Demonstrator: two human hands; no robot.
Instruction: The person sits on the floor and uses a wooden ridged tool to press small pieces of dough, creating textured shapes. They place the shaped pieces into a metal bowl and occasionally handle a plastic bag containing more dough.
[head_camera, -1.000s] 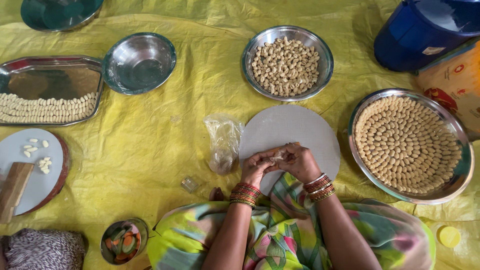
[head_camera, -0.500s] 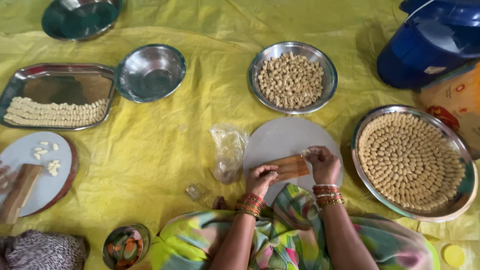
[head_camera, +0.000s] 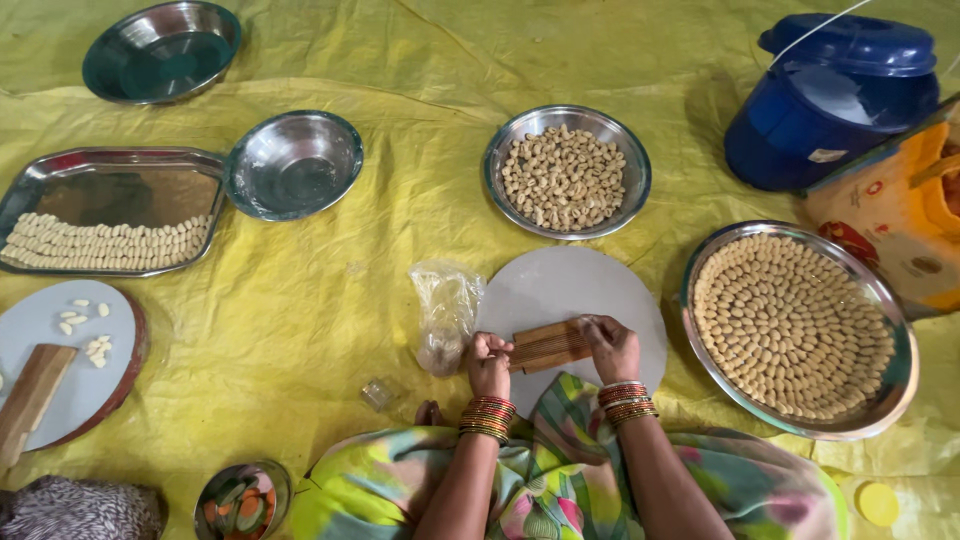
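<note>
I hold a small ribbed wooden board (head_camera: 548, 345) between both hands, low over the round white board (head_camera: 570, 300) that lies flat on the yellow sheet (head_camera: 330, 300). My left hand (head_camera: 489, 364) is curled closed on the ribbed board's left end, and my right hand (head_camera: 612, 347) grips its right end with the fingers folded over the top edge. Red and gold bangles (head_camera: 487, 418) sit on both my wrists.

Just left of the round white board stands a crumpled clear plastic bag (head_camera: 444, 313), touching its edge. Beyond the round white board, away from me, is a steel bowl (head_camera: 567, 172) of loose pale shaped pieces. To the right of the round white board, just beside it, a large steel plate (head_camera: 798, 327) carries the same pieces laid in neat rings. Further beyond that plate sits a blue lidded container (head_camera: 830, 100).

Well to the left of the round white board are an empty steel bowl (head_camera: 293, 164), a rectangular steel tray (head_camera: 105, 210) with rows of pieces, and another round board (head_camera: 70, 360) with a few pieces on it.
</note>
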